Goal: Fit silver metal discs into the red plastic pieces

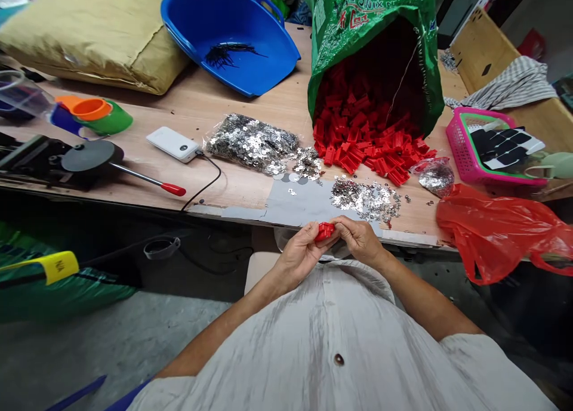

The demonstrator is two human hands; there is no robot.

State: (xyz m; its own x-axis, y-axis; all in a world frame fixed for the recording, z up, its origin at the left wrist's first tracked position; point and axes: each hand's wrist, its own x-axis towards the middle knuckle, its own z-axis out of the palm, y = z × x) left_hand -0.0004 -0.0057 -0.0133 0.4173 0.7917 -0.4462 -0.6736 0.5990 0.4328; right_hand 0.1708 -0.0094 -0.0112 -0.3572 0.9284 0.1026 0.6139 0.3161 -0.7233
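A small red plastic part (325, 231) is between the fingers of my left hand (299, 253), just in front of the table edge. My right hand (360, 239) is closed in a pinch against the right end of that part. Whatever its fingertips hold is too small or hidden to name. Just beyond my hands, small silvery metal pieces (371, 201) lie loose on a grey sheet (293, 203). Farther back, a heap of similar red plastic parts (358, 130) spills from a green woven sack (371, 17).
A clear bag of metal pieces (250, 139) lies beside a white power bank (173, 144) with a cable. On the left is a hand press (92, 155) with a red-tipped lever. Around them are a blue scoop basin (237, 41), pink basket (463, 148) and red plastic bag (505, 226).
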